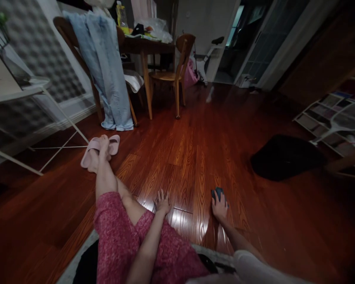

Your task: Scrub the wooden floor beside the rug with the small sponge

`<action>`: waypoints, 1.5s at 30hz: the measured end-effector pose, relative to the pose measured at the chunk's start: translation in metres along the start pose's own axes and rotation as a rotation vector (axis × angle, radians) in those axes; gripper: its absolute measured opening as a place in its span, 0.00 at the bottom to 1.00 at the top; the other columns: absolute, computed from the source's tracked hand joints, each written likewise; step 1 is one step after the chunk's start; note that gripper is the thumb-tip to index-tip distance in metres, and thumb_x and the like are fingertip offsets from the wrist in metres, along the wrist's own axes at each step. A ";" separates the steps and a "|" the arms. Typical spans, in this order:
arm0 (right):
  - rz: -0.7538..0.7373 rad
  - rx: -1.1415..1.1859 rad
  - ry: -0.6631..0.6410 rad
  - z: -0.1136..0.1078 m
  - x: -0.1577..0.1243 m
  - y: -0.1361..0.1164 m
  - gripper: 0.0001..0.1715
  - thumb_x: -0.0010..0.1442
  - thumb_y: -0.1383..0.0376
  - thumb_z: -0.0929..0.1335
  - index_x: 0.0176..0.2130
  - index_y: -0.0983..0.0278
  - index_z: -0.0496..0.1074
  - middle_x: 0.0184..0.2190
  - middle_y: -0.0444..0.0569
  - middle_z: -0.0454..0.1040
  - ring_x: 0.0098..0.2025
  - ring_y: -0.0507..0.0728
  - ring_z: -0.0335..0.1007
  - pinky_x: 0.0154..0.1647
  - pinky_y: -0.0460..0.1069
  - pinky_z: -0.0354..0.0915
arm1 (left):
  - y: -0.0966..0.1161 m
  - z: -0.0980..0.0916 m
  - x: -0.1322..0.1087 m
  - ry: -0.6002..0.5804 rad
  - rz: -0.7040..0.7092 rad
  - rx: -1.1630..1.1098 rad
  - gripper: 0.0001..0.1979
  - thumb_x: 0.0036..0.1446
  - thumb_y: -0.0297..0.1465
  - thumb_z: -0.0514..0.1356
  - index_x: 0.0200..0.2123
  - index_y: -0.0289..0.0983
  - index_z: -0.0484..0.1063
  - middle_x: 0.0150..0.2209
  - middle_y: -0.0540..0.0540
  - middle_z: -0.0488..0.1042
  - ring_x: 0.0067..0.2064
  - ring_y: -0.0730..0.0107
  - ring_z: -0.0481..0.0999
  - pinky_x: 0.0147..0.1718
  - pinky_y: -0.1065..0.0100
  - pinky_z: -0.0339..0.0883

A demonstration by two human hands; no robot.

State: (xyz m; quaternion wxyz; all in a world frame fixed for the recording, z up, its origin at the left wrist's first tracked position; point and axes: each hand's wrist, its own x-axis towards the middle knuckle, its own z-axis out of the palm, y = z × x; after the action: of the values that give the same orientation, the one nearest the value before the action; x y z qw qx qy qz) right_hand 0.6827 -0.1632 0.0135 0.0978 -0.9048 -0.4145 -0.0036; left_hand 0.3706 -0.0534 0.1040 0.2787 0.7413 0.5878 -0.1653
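Observation:
My right hand (220,208) reaches down to the wooden floor (192,157), its fingers over a small dark teal thing (217,192). That thing looks like a folded cloth, but its kind is not clear. Just beyond my knee, my left hand (163,202) has its fingers spread, with nothing in them. It is close to the floor boards; whether it touches them I cannot tell. My legs, in pink-red shorts (118,232), stretch to the left, with the feet at pale pink slippers (90,153).
Light blue jeans (106,67) hang over a chair at the back left, down to the floor. Beside it stand a cluttered table (144,45) and another wooden chair (165,75). A white metal stand (59,106) is on the left. A black bag-like object (284,157) lies right, near a shelf (322,114).

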 end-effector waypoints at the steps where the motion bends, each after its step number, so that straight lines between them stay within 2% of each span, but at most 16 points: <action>1: 0.018 -0.005 0.010 0.003 -0.015 0.010 0.35 0.70 0.56 0.48 0.70 0.60 0.53 0.70 0.59 0.52 0.72 0.62 0.44 0.67 0.63 0.48 | 0.001 0.000 0.000 0.002 -0.003 0.001 0.40 0.62 0.37 0.55 0.73 0.43 0.40 0.73 0.40 0.25 0.72 0.47 0.26 0.65 0.36 0.34; 4: 0.009 -0.014 0.006 0.013 -0.065 0.013 0.35 0.69 0.55 0.49 0.71 0.59 0.51 0.72 0.58 0.49 0.72 0.63 0.42 0.68 0.65 0.46 | 0.009 0.003 -0.001 0.004 -0.013 0.008 0.41 0.62 0.39 0.55 0.73 0.41 0.39 0.72 0.37 0.24 0.72 0.43 0.26 0.64 0.34 0.34; 9: -0.213 0.032 -0.061 0.024 -0.127 -0.051 0.34 0.69 0.54 0.52 0.71 0.53 0.50 0.72 0.52 0.48 0.73 0.61 0.40 0.68 0.64 0.44 | 0.024 0.009 -0.013 -0.032 0.023 0.032 0.40 0.62 0.38 0.55 0.72 0.37 0.41 0.72 0.33 0.25 0.72 0.39 0.28 0.65 0.36 0.38; 12: -0.415 0.069 -0.099 0.019 -0.129 -0.090 0.32 0.70 0.56 0.54 0.70 0.50 0.52 0.72 0.49 0.50 0.73 0.59 0.42 0.69 0.62 0.44 | 0.023 0.013 -0.024 -0.058 0.072 0.039 0.39 0.61 0.37 0.55 0.72 0.39 0.45 0.73 0.37 0.26 0.72 0.43 0.29 0.66 0.40 0.41; 15: -0.643 0.099 -0.152 0.006 -0.102 -0.102 0.31 0.70 0.59 0.55 0.69 0.48 0.53 0.72 0.46 0.51 0.72 0.56 0.43 0.70 0.59 0.44 | 0.018 0.016 -0.033 -0.074 0.109 0.042 0.36 0.61 0.37 0.54 0.71 0.40 0.48 0.73 0.41 0.27 0.73 0.47 0.30 0.66 0.43 0.42; 17: -0.655 0.098 -0.172 -0.004 -0.075 -0.090 0.31 0.69 0.60 0.55 0.68 0.50 0.56 0.71 0.47 0.53 0.72 0.56 0.44 0.69 0.58 0.45 | 0.016 0.017 -0.036 -0.081 0.125 0.045 0.35 0.61 0.36 0.53 0.71 0.41 0.50 0.74 0.43 0.28 0.73 0.49 0.30 0.67 0.45 0.42; 18: -0.595 0.090 -0.167 -0.009 -0.061 -0.078 0.30 0.69 0.60 0.55 0.68 0.52 0.58 0.71 0.49 0.54 0.72 0.56 0.45 0.69 0.58 0.46 | 0.015 0.017 -0.037 -0.083 0.130 0.047 0.35 0.62 0.36 0.53 0.71 0.40 0.51 0.74 0.43 0.29 0.73 0.49 0.29 0.67 0.46 0.42; 22: -0.140 0.050 -0.073 -0.021 -0.025 0.001 0.32 0.69 0.60 0.52 0.69 0.58 0.58 0.70 0.55 0.53 0.72 0.60 0.44 0.68 0.61 0.48 | 0.017 0.015 -0.038 -0.089 0.130 0.066 0.34 0.63 0.37 0.53 0.70 0.37 0.52 0.74 0.39 0.30 0.73 0.50 0.30 0.68 0.50 0.40; 25: 0.120 0.046 0.001 -0.022 -0.034 0.066 0.34 0.69 0.58 0.50 0.70 0.61 0.55 0.71 0.59 0.51 0.72 0.62 0.43 0.67 0.62 0.49 | 0.023 0.016 -0.037 -0.094 0.115 0.082 0.36 0.62 0.37 0.53 0.71 0.35 0.50 0.73 0.37 0.31 0.73 0.48 0.31 0.68 0.49 0.40; 28: 0.276 0.054 0.075 -0.017 -0.066 0.102 0.35 0.69 0.56 0.49 0.70 0.61 0.53 0.71 0.62 0.49 0.72 0.65 0.41 0.66 0.66 0.49 | 0.036 0.023 -0.038 -0.100 0.117 0.101 0.38 0.61 0.37 0.54 0.71 0.36 0.48 0.73 0.37 0.31 0.72 0.43 0.33 0.67 0.43 0.37; 30: 0.318 0.064 0.100 -0.011 -0.091 0.101 0.36 0.68 0.56 0.49 0.71 0.62 0.52 0.71 0.63 0.48 0.73 0.66 0.40 0.66 0.68 0.48 | 0.049 0.031 -0.042 -0.118 0.153 0.116 0.39 0.60 0.38 0.55 0.72 0.38 0.47 0.73 0.40 0.31 0.72 0.42 0.33 0.67 0.41 0.37; 33: 0.243 0.094 0.079 0.000 -0.122 0.066 0.36 0.68 0.56 0.50 0.71 0.61 0.51 0.72 0.62 0.47 0.73 0.66 0.39 0.67 0.69 0.44 | 0.071 0.044 -0.052 -0.161 0.246 0.143 0.39 0.59 0.38 0.57 0.71 0.42 0.49 0.73 0.43 0.31 0.72 0.45 0.32 0.68 0.43 0.38; 37: -0.019 0.129 -0.016 0.008 -0.143 -0.002 0.34 0.69 0.57 0.52 0.71 0.57 0.52 0.72 0.57 0.49 0.73 0.65 0.39 0.68 0.68 0.42 | 0.086 0.052 -0.064 -0.198 0.333 0.191 0.40 0.58 0.37 0.57 0.72 0.42 0.48 0.73 0.44 0.30 0.73 0.46 0.31 0.67 0.42 0.35; 40: -0.256 0.127 -0.084 0.003 -0.141 -0.030 0.33 0.69 0.58 0.55 0.70 0.54 0.53 0.72 0.53 0.50 0.73 0.63 0.40 0.68 0.65 0.44 | 0.082 0.049 -0.069 -0.209 0.365 0.213 0.39 0.58 0.36 0.55 0.72 0.41 0.48 0.73 0.44 0.29 0.73 0.48 0.30 0.67 0.40 0.35; 43: -0.450 0.113 -0.119 -0.011 -0.121 -0.018 0.31 0.69 0.60 0.56 0.69 0.51 0.55 0.72 0.49 0.52 0.73 0.58 0.43 0.69 0.60 0.45 | 0.074 0.045 -0.071 -0.228 0.380 0.214 0.38 0.58 0.37 0.54 0.71 0.41 0.50 0.73 0.44 0.28 0.73 0.50 0.34 0.67 0.42 0.34; 45: -0.414 0.086 -0.117 -0.023 -0.102 0.011 0.31 0.69 0.60 0.55 0.68 0.52 0.58 0.71 0.49 0.53 0.72 0.57 0.45 0.69 0.59 0.46 | 0.070 0.044 -0.072 -0.244 0.381 0.208 0.38 0.58 0.38 0.54 0.71 0.42 0.50 0.73 0.44 0.28 0.73 0.50 0.36 0.68 0.44 0.34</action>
State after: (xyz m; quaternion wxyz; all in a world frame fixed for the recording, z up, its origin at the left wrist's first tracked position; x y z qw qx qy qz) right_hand 0.6258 -0.2507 0.0253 0.1092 -0.7942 -0.5960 0.0464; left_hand 0.4238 -0.1468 0.1262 0.2959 0.8380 0.3793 -0.2575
